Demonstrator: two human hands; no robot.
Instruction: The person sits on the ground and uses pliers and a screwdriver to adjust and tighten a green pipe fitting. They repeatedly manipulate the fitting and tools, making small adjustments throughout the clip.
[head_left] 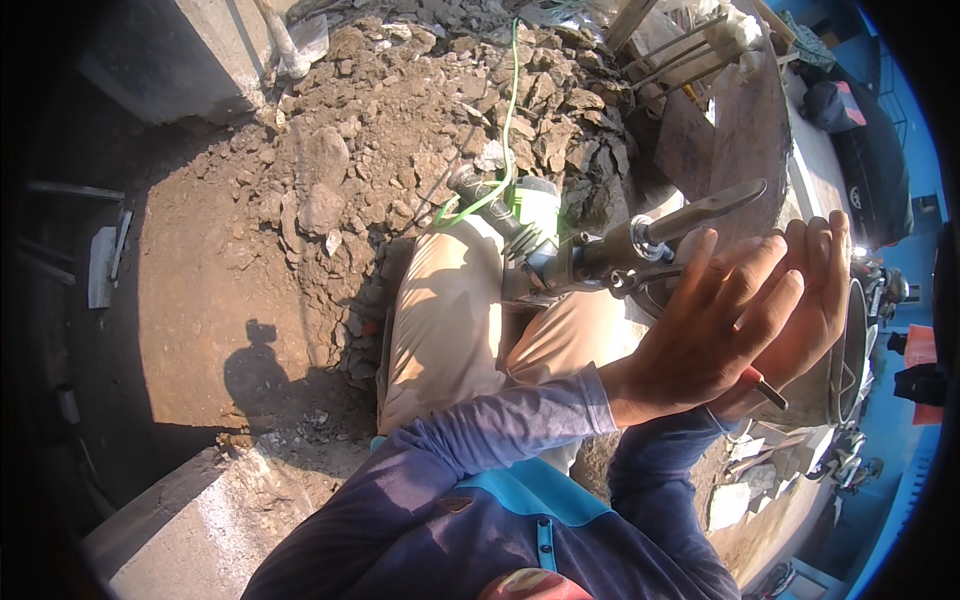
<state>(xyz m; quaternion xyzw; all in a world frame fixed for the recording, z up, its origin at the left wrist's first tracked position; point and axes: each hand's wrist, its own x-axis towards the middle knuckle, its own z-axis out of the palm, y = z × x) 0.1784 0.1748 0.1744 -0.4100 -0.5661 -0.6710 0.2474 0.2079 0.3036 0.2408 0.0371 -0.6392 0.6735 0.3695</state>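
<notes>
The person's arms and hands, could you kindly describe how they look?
The left sleeve and right sleeve are long, wrinkled, and dark blue with a purplish cast. The left hand and right hand are bare, without gloves.

Grn/blk pwr tool (572, 260), tan trousers (452, 320), brn rubble (390, 125)

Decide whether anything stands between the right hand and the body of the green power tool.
Yes: the left hand. In this view it overlaps the right hand and lies on the side toward the power tool.
</notes>
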